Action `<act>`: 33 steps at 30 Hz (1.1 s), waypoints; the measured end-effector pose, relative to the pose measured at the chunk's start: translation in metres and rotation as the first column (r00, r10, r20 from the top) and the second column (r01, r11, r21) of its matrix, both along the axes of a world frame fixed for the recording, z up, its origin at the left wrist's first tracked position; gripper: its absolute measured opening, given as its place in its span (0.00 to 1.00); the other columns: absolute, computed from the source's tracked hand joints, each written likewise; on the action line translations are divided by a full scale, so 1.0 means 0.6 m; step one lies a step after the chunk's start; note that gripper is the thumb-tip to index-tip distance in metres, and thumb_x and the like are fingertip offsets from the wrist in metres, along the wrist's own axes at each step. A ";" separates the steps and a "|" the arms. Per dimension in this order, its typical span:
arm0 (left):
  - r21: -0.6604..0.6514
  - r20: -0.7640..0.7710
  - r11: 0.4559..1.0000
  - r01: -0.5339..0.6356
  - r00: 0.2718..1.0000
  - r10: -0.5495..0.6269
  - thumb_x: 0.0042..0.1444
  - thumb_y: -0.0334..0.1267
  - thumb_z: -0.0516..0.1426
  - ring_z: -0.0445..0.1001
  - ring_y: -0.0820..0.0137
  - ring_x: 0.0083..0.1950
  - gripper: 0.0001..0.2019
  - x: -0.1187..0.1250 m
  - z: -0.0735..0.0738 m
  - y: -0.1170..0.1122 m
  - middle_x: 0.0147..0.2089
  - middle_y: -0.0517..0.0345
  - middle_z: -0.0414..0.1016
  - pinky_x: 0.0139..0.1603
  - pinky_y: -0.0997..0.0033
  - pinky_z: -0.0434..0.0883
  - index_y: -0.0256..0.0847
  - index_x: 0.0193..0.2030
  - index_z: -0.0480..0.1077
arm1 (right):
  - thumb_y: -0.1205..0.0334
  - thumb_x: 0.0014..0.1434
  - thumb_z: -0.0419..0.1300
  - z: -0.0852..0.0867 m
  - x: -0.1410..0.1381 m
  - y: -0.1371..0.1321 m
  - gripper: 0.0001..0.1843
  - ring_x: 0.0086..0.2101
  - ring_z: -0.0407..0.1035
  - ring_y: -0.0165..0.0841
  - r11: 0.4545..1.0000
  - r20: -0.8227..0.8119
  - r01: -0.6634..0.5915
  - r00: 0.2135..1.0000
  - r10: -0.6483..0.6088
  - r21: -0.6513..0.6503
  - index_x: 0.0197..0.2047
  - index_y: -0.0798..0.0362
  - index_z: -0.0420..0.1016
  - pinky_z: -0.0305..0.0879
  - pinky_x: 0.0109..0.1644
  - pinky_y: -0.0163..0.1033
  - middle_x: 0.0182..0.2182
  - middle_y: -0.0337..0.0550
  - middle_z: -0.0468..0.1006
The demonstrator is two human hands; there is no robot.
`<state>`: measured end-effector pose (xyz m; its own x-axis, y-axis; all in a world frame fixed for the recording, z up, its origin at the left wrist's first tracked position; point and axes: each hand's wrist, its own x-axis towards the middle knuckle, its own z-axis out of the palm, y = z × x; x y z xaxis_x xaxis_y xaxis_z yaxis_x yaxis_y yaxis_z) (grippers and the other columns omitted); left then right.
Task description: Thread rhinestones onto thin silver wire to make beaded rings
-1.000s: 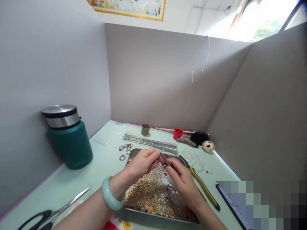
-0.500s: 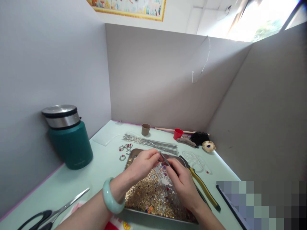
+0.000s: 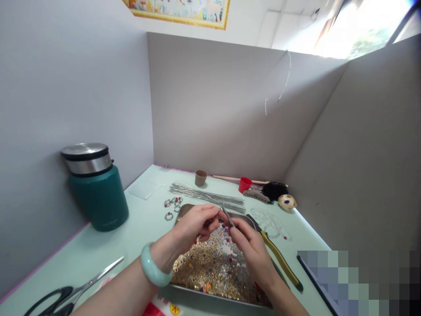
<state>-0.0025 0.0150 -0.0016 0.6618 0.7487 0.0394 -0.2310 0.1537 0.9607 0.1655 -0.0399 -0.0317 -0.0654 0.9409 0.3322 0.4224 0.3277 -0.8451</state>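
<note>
My left hand [image 3: 200, 219], with a pale green bangle [image 3: 156, 265] on its wrist, is closed over the far part of the tray. Its thumb and forefinger pinch something too small to make out. My right hand [image 3: 250, 248] is wrapped round slim-nosed pliers [image 3: 227, 217], whose grey metal tip meets the left fingertips. Most of the pliers is hidden by the hand; a bit of red shows under the wrist. Below both hands lies a metal tray [image 3: 219, 299] of gold and silver beads [image 3: 200, 267], with some red, purple and orange ones.
Bead rings [image 3: 169, 216] and a bundle of wires [image 3: 207, 196] lie beyond the tray. Yellow-handled pliers [image 3: 283, 259] rest on its right, scissors [image 3: 82, 289] on the left. A green flask [image 3: 98, 197], brown cup [image 3: 201, 177] and red cup [image 3: 245, 184] stand around; grey partitions enclose the table.
The pliers' tip has tilted a little more upright at the left fingertips. My left fingers have shifted slightly, the lower ones showing more. The view has moved a touch.
</note>
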 end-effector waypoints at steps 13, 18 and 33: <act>0.150 -0.085 0.973 -0.176 0.978 0.190 0.55 0.42 0.54 0.56 0.80 0.18 0.10 0.006 -0.002 0.004 0.25 0.60 0.68 0.17 0.77 0.61 0.37 0.32 0.64 | 0.61 0.63 0.49 -0.001 -0.001 0.003 0.11 0.42 0.66 0.35 0.988 0.108 0.006 0.994 -0.022 0.154 0.45 0.51 0.69 0.61 0.46 0.37 0.41 0.43 0.71; 0.209 -0.179 0.959 -0.190 0.957 0.228 0.55 0.42 0.53 0.57 0.79 0.17 0.10 0.010 -0.001 0.003 0.24 0.61 0.67 0.16 0.77 0.59 0.37 0.33 0.64 | 0.62 0.63 0.49 -0.003 -0.001 0.005 0.11 0.43 0.65 0.35 0.980 0.164 0.019 0.985 -0.053 0.201 0.46 0.52 0.68 0.60 0.47 0.38 0.42 0.44 0.70; 0.273 -0.206 0.918 -0.287 0.915 0.347 0.53 0.41 0.54 0.59 0.78 0.19 0.09 0.012 -0.010 0.009 0.25 0.60 0.68 0.16 0.77 0.59 0.38 0.35 0.67 | 0.63 0.63 0.49 -0.008 -0.003 0.004 0.10 0.39 0.66 0.35 0.973 0.228 0.058 0.967 -0.111 0.224 0.45 0.52 0.68 0.62 0.43 0.38 0.39 0.45 0.70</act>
<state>0.0049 0.0205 -0.0077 0.4021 0.9096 0.1051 0.0177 -0.1225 0.9923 0.1637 -0.0373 -0.0368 -0.0904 0.8550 0.5107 0.6364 0.4440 -0.6308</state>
